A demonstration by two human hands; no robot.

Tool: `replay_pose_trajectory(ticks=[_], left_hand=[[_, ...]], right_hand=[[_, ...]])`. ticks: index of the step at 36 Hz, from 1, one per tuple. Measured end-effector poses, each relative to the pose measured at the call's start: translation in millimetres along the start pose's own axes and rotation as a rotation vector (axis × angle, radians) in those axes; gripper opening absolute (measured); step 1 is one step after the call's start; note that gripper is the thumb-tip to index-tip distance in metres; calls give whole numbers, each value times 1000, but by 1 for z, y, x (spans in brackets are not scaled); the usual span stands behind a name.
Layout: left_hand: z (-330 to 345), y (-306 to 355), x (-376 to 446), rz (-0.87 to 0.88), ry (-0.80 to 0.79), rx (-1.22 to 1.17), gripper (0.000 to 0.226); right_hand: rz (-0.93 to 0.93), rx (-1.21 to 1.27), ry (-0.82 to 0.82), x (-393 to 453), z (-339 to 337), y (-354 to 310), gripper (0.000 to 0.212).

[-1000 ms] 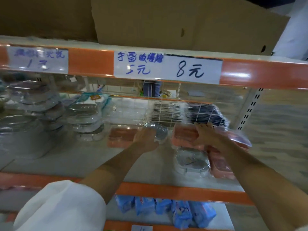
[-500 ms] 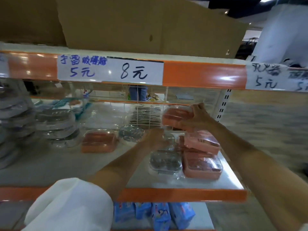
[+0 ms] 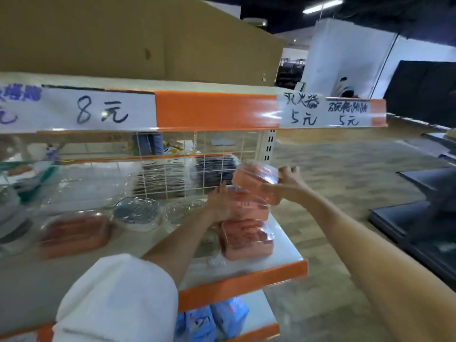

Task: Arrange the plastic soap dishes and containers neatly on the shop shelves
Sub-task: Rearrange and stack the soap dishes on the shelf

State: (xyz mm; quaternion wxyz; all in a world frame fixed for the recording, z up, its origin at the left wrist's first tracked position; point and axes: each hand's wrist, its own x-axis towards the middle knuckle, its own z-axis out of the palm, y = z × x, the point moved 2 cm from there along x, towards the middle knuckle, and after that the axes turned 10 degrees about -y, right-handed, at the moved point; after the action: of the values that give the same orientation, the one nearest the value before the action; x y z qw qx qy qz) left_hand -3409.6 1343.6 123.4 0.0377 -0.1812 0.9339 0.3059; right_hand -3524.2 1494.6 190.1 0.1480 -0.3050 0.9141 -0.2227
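Observation:
My right hand [image 3: 283,185] grips a pink soap dish with a clear lid [image 3: 255,176], tilted in the air above the right end of the shelf [image 3: 283,243]. Below it stand two more pink dishes, the upper pink dish [image 3: 249,206] stacked on the lower pink dish [image 3: 246,239]. My left hand [image 3: 219,203] presses flat against the left side of that stack. Further left on the shelf lie another pink dish [image 3: 74,233], a clear dish over a dark insert [image 3: 137,212] and a clear dish [image 3: 182,211].
A wire grid [image 3: 187,164] backs the shelf, with dark packets behind it. The orange rail above [image 3: 214,111] carries paper price labels. Blue packets [image 3: 212,317] sit on the shelf below. Cardboard boxes stand on top. Open floor lies to the right.
The view has swung to the right. My right hand has carried the pink dish to the right, above the stack. My left hand moved from the clear dish to the stack's side.

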Motion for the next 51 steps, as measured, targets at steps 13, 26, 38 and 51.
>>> replay_pose_trajectory(ticks=[13,26,38,51], left_hand=[[4,-14,-11,14,-58,-147,76],[11,5,-7,35,-76,-30,104],[21,7,15,67,-25,-32,95],[-24,-42,-19,40,211,-85,82]], right_hand=[[-10,-31,-19,-10,17,-26,93],[71,25,49,-23,11,-21,90],[132,50,100,-36,-7,18,89],[86,16,10,-12,18,-31,92]])
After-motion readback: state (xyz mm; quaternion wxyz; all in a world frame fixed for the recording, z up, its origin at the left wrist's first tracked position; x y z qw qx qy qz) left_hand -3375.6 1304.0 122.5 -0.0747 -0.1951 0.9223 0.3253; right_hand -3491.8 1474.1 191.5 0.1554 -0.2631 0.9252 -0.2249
